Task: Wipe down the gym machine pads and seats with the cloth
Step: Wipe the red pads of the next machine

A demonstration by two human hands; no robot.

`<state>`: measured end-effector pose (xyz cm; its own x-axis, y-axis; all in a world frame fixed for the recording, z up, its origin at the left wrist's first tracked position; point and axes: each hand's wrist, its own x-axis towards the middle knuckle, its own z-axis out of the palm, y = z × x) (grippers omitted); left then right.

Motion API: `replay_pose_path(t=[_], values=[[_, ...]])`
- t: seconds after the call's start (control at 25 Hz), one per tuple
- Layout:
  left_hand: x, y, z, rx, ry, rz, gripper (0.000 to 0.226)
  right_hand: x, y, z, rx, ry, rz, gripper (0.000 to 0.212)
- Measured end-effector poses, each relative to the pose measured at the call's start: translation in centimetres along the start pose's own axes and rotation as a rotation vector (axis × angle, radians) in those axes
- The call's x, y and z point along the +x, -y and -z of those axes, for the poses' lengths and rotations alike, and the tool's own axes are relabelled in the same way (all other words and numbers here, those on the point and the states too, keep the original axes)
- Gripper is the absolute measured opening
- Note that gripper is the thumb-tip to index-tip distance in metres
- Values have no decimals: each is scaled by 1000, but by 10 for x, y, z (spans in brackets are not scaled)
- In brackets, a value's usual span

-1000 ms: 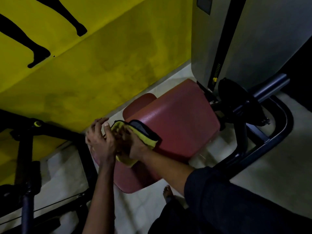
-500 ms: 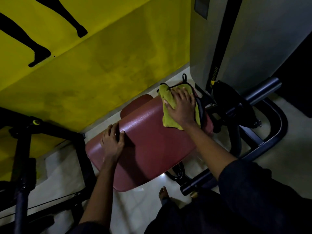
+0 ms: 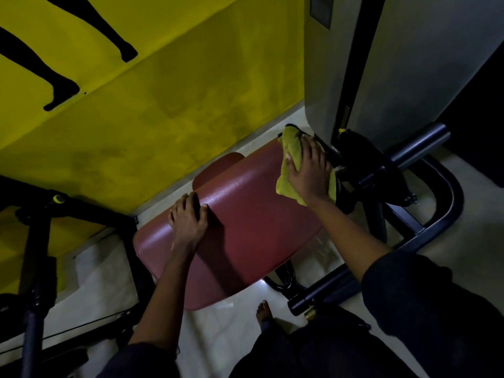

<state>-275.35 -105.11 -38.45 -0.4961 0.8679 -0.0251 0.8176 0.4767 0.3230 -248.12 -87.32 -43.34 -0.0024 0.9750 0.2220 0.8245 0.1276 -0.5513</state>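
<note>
So the big red pad (image 3: 245,227) is the thing to go by here. It sits tilted, with its long far edge running along the yellow wall (image 3: 177,105) and only a thin strip of pale floor (image 3: 166,197) between them.

The yellow cloth (image 3: 290,152) is at the pad's far right end, right on the corner. Part of it hangs past the edge towards the black frame (image 3: 436,214). The right hand (image 3: 309,174) is flat on top of it with its fingers (image 3: 313,148) spread and straight, pressing it down rather than grabbing it.

The left hand (image 3: 188,222) is on the pad's left half, well apart from the cloth. Its fingers (image 3: 188,199) are bent over the far edge and hold onto it, and the thumb lies on the top face.

The whole middle of the pad between the two hands is bare. The right end is tight: the grey panel (image 3: 409,77) and a thick black bar (image 3: 417,143) sit just beside that corner. A smaller red pad (image 3: 215,167) pokes out behind the far edge.

There's more floor off the pad's near edge, where a bare foot (image 3: 263,312) stands. More dark frame crowds the left end. It's pretty dim, so the finer stuff is hard to make out.
</note>
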Motion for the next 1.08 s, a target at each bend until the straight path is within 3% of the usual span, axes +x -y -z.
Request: replay_pose_path(t=[0.24, 0.28, 0.44, 0.52, 0.72, 0.92, 1.08], values=[[32, -58, -23, 18, 77, -205, 74, -24, -17, 0, -115, 165, 499, 66], [37, -65, -24, 19, 90, -226, 73, -12, -22, 4, -95, 156, 472, 65], [57, -85, -32, 71, 127, -309, 72, 10, -24, 4, 124, 90, 24, 65], [67, -95, -37, 84, 132, -359, 70, -8, -21, 0, 100, 39, -75, 66], [89, -140, -41, 63, 158, -532, 61, -39, -25, 0, 32, 48, -144, 67], [91, -163, -53, 50, 110, -545, 53, 21, -26, 14, 295, 210, -174, 61], [86, -162, -58, 132, 38, -528, 58, -19, -42, 10, 297, 69, -258, 59]])
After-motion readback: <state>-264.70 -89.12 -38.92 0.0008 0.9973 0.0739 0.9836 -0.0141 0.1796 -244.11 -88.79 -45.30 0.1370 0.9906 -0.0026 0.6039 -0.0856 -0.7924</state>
